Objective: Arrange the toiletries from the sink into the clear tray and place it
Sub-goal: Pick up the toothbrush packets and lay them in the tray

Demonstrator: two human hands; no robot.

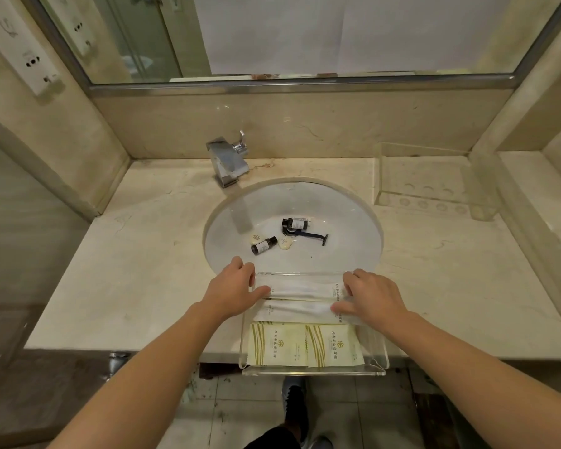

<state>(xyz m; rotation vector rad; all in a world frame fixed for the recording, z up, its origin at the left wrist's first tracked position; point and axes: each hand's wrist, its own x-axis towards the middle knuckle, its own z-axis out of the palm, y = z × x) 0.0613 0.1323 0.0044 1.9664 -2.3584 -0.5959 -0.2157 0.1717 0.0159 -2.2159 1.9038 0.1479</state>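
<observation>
A clear tray (314, 372) rests on the counter's front edge, partly overhanging it. Inside lie two long white packets (300, 288) at the far end and two cream sachets (305, 348) nearer me. My left hand (232, 288) presses the left end of the white packets; my right hand (370, 294) presses their right end, fingers spread. In the white sink (347, 218) lie two small dark bottles (264, 245), (297, 223), a black razor (314, 238) and two pale round soaps (285, 245), (256, 238).
A chrome faucet (229, 160) stands behind the basin. A clear acrylic holder (434, 179) with round holes sits at the back right of the beige stone counter (143, 260). A mirror runs above. My shoe (293, 403) shows on the tiled floor below.
</observation>
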